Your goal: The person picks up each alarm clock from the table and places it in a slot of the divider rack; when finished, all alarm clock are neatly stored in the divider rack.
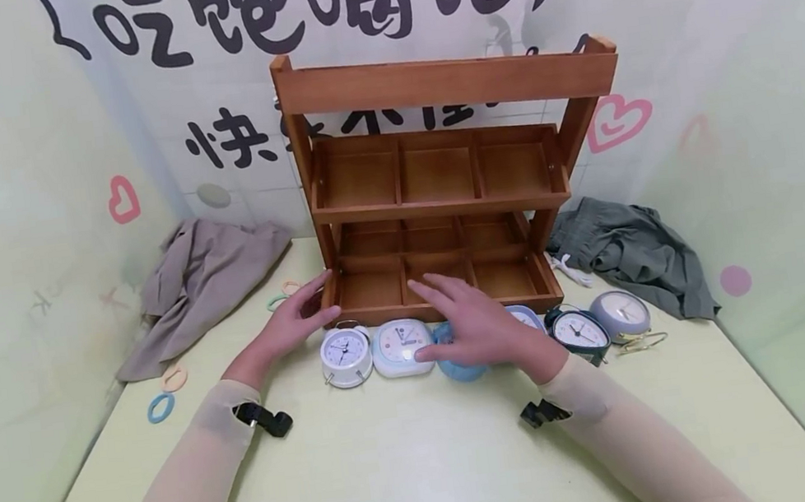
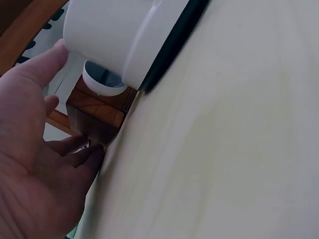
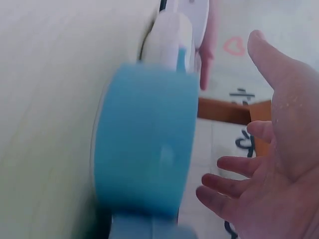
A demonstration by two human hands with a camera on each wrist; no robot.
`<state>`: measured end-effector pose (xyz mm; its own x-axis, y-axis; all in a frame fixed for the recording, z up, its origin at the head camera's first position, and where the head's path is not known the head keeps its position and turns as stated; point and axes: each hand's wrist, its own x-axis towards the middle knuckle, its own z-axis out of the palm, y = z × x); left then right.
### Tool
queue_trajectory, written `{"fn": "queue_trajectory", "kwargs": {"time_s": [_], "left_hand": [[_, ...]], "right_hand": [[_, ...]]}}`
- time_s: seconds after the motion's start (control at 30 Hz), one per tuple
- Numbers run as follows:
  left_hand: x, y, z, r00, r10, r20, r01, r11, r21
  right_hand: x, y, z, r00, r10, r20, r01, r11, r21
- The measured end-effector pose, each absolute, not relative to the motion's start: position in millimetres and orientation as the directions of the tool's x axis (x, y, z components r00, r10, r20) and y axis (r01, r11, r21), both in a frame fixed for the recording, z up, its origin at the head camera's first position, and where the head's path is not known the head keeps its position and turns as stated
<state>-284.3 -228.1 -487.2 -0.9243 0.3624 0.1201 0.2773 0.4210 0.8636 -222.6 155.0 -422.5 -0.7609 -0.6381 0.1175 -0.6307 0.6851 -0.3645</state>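
1. While the right hand (image 1: 481, 325) hovers with fingers spread and holding nothing over the blue clock (image 1: 458, 365), which stands in the near row between the square pale clock (image 1: 403, 347) and another clock (image 1: 527, 317), a careless sweep could, I judge, knock its neighbours over, since they stand almost touching.
2. The left hand (image 1: 298, 317) lies open with its fingertips against the near left corner of the wooden rack (image 1: 441, 197); a push there might shove the rack back.
3. The round white clock (image 1: 345, 356) stands just beside that hand and could be clipped by the wrist.
4. Large dark Chinese characters (image 1: 315, 4) run across the far wall; I read no brand, and the clock dials are too small to read.
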Motion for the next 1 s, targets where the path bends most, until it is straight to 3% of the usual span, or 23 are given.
{"fn": "queue_trajectory", "kwargs": {"time_s": [0.2,0.57,1.0], "left_hand": [[-287,-233,-493,-0.909,0.387,0.151,0.301,0.363,0.882],[-291,-238,-499,-0.924,0.36,0.13,0.265,0.356,0.896],[-293,-238,-500,-0.932,0.347,0.108,0.238,0.359,0.903]], "right_hand": [[-220,124,-429,-0.73,-0.679,0.069,-0.647,0.656,-0.388],[-221,89,-439,-0.667,-0.739,0.1,-0.729,0.618,-0.295],[-224,63,-445,-0.684,-0.729,-0.002,-0.713,0.669,-0.211]]}}
